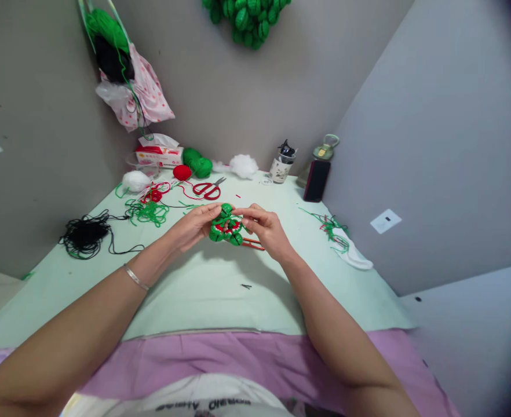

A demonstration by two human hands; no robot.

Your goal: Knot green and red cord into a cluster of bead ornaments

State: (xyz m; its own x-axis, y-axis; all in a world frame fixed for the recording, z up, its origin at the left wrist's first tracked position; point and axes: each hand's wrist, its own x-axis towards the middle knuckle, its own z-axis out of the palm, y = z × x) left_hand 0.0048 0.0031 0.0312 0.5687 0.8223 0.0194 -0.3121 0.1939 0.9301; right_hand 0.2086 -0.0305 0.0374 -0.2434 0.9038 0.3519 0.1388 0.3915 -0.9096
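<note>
My left hand [197, 226] is closed on the left edge of a small crocheted piece [226, 209], made of green balls with dark lines and red-and-white parts between them. It is held up over the table. At its right side, my right hand [264, 229] has thumb and fingers pinched together; what sits between them is too small to make out. Partly hidden below the right hand lies a red-orange long thin object [253, 244]. Nearer to me, a couple of small dark pins or thread bits [246, 286] rest on the pale green tabletop [186, 307].
Red-handled scissors [209, 189], a red yarn ball [182, 172], green yarn [197, 163] and a tissue box [160, 155] lie beyond my hands. Black yarn [84, 234] is at left. A cup [280, 168], phone [317, 180] and thread scraps [336, 231] are at right.
</note>
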